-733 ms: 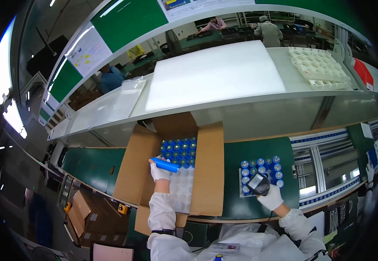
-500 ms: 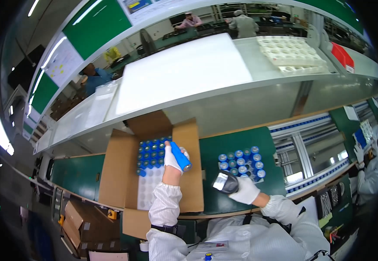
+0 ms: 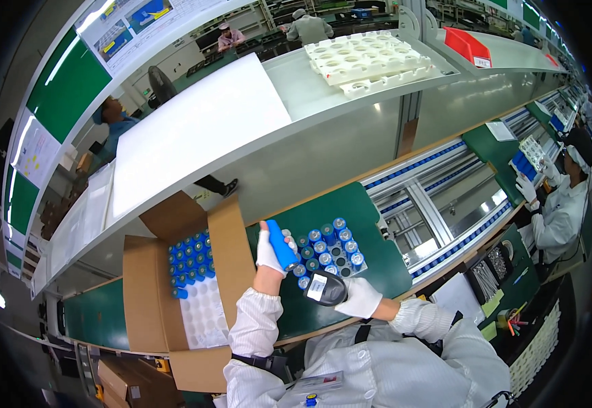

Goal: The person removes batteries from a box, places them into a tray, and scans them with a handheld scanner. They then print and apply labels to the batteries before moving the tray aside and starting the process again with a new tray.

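Observation:
A blue cylindrical battery cell point(image 3: 281, 243) is gripped in my gloved left hand point(image 3: 267, 253), above the green worktop beside the carton. It is tilted, with its lower end toward the right. My gloved right hand point(image 3: 360, 298) is wrapped round a black handheld scanner point(image 3: 327, 290); a white label shows on the scanner's near side. Just beyond the scanner stands a group of upright blue cells point(image 3: 326, 234), partly hidden by my left hand and the scanner. To the left, an open cardboard carton point(image 3: 148, 289) contains blue cells point(image 3: 190, 260) in a white tray point(image 3: 204, 309) with round pockets.
A grey shelf point(image 3: 241, 146) crosses above the bench, bearing a white sheet point(image 3: 201, 122), cream trays point(image 3: 367, 58) and a red bin point(image 3: 466, 46). A roller conveyor point(image 3: 439, 211) runs on the right, where a co-worker point(image 3: 560, 197) holds a tray of blue cells.
The view has swung to the right. My left hand, with the cell, has moved from over the carton to over the worktop, closer to the scanner. My right hand still holds the scanner.

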Demonstrator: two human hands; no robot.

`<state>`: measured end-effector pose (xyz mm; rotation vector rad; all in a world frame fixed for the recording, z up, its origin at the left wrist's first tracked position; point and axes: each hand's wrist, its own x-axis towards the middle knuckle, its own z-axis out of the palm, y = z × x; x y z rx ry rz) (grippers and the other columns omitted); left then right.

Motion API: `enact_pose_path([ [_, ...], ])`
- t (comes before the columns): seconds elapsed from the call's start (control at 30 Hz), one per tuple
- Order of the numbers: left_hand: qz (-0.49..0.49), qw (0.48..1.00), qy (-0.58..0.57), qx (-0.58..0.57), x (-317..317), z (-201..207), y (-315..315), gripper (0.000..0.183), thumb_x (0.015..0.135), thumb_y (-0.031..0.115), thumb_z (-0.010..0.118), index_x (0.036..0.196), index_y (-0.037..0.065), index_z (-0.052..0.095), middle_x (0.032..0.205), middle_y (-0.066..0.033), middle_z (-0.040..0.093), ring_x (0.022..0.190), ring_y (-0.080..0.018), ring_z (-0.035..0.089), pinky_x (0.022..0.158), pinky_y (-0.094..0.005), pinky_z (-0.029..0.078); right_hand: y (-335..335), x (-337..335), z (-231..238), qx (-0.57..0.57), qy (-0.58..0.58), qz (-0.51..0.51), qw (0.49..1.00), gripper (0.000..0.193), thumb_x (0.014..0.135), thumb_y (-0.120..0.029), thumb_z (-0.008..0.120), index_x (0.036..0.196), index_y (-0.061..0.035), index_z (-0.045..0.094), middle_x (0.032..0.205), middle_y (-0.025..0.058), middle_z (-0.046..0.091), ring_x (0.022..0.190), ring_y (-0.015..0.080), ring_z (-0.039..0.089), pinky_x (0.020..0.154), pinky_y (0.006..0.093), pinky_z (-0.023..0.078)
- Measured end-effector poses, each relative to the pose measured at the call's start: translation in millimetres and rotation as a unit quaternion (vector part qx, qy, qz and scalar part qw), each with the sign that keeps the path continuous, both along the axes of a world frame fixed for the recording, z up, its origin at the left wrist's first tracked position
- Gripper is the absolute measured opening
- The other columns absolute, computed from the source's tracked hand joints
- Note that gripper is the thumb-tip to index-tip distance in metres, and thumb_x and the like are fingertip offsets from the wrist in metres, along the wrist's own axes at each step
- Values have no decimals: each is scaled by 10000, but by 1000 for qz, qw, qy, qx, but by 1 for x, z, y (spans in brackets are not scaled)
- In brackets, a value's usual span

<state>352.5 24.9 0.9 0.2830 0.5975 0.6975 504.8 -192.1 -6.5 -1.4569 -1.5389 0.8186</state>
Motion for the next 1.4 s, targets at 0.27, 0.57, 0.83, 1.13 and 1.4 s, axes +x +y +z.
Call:
enact_pose_path([
  [0.27,35,998,52,1,14,-10,-1,408,968,495,519,1018,90,515,802,-62,570,656,-199,570,579,-336,507,2,3,-3,-16,-2,-25,1000,340,717,-272,740,943,-26,678,850,216,682,812,373,679,722,414,551],
  [0.57,123,937,311,104,42,-13,-4,368,956,421,585,1021,77,470,802,-84,545,637,-232,594,512,-399,531,7,-2,-6,-13,-33,-55,998,318,701,-254,736,911,-22,679,837,215,680,809,378,673,720,423,549],
  [0.83,56,913,300,271,63,-21,-20,355,937,214,650,1211,52,490,987,-95,646,919,-217,654,744,-356,541,-7,33,-28,-14,-19,-145,989,306,691,-222,740,921,-29,682,838,206,689,827,370,682,732,408,554],
  [1.13,-9,800,440,408,82,-46,-38,479,816,142,777,1236,10,588,1002,-53,673,859,-120,615,755,-268,501,-15,56,-30,-8,-5,-239,971,251,721,-180,740,901,-11,697,829,208,692,845,357,693,730,382,552],
  [1.4,-6,513,616,598,87,-78,-43,501,656,250,868,1080,50,694,1106,-94,639,1062,-301,578,907,-351,483,-18,58,-38,-21,-7,-219,975,258,725,-184,735,936,-39,695,868,200,695,866,357,688,742,390,549],
])
